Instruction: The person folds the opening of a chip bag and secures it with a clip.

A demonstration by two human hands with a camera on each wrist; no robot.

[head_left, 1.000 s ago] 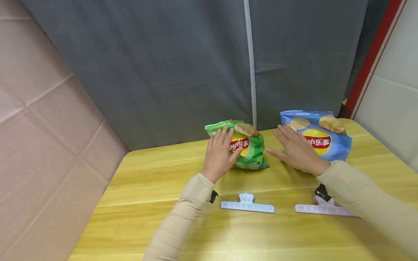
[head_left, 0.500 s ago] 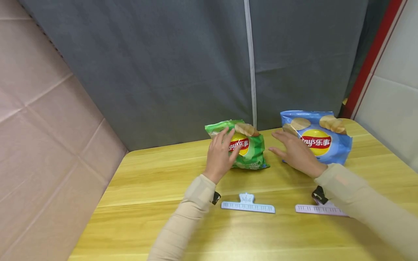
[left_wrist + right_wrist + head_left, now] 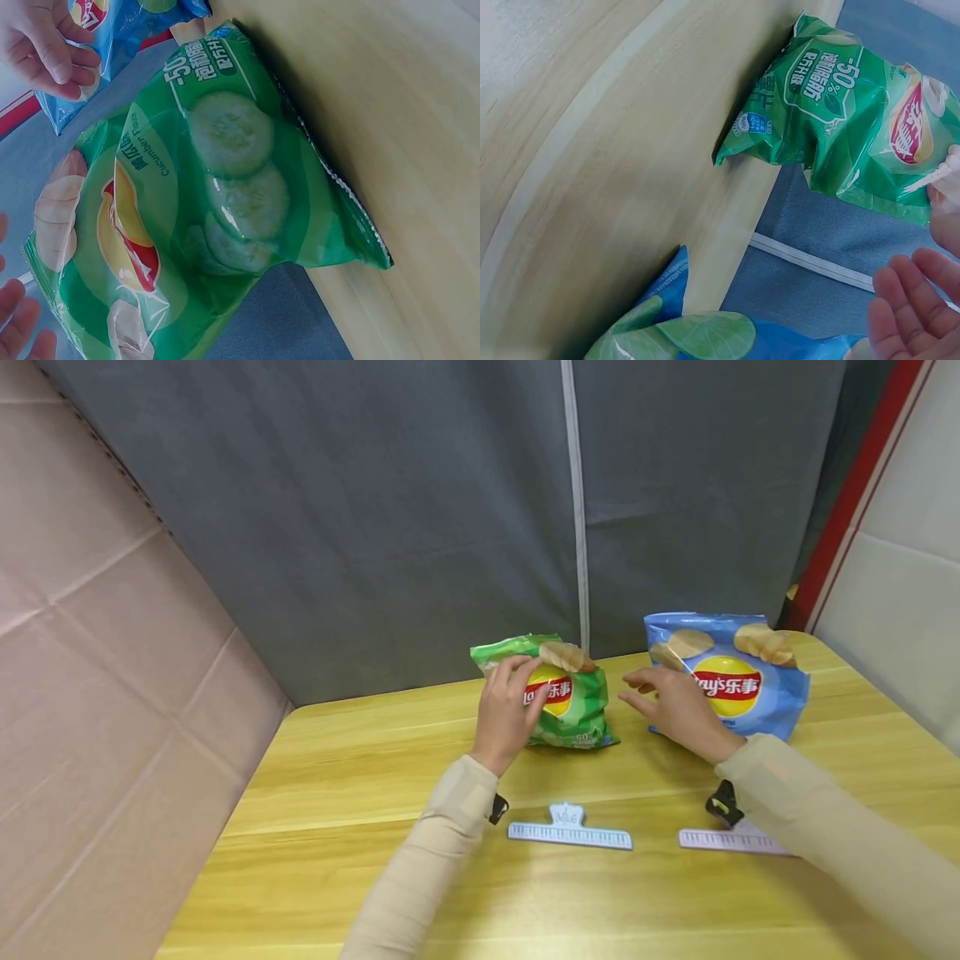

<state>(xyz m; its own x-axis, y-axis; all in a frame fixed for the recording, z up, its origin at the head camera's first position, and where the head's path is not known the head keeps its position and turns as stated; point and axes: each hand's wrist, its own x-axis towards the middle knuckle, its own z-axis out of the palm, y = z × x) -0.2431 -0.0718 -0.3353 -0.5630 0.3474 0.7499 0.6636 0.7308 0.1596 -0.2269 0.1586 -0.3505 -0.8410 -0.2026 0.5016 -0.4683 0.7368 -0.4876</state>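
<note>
Fingers (image 3: 501,675) of the left hand (image 3: 501,720) are released, bent loosely with the thumb standing off from them, and on my head feed they overlap the left part of the green chip bag (image 3: 577,703). I cannot tell from here whether any fingertip touches its foil. That green chip bag sits upright on the desk (image 3: 360,793), its printed front facing my head camera. Right of the green chip bag I see the right hand (image 3: 681,714), also released, fingers slightly curved and pointing toward it, with a strip of desk showing between. Behind that hand, and farther right of the green chip bag, stands the blue chip bag (image 3: 772,697), its lower left covered by the hand in my view. On the near side of the green chip bag lies the light blue clip (image 3: 568,835); nearer and to its right I get the pale purple clip (image 3: 705,840), partly hidden by the right sleeve (image 3: 795,789).
</note>
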